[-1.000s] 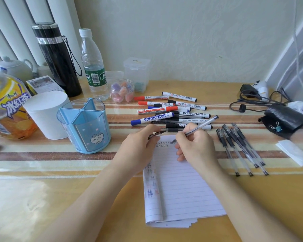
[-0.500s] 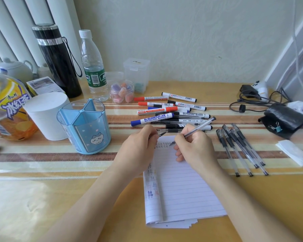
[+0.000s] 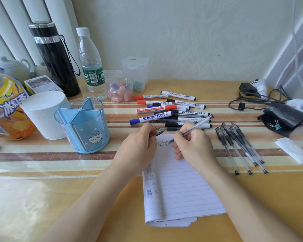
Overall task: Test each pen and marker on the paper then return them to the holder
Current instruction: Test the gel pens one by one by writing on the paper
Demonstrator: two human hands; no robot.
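blue holder (image 3: 85, 126) (cat print), striped tablecloth (image 3: 42, 154)

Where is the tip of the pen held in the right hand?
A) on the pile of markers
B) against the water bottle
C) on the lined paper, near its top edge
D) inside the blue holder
C: the right hand grips the pen with its tip down on the paper, beside small written marks near the top edge, while the left hand pinches a cap.
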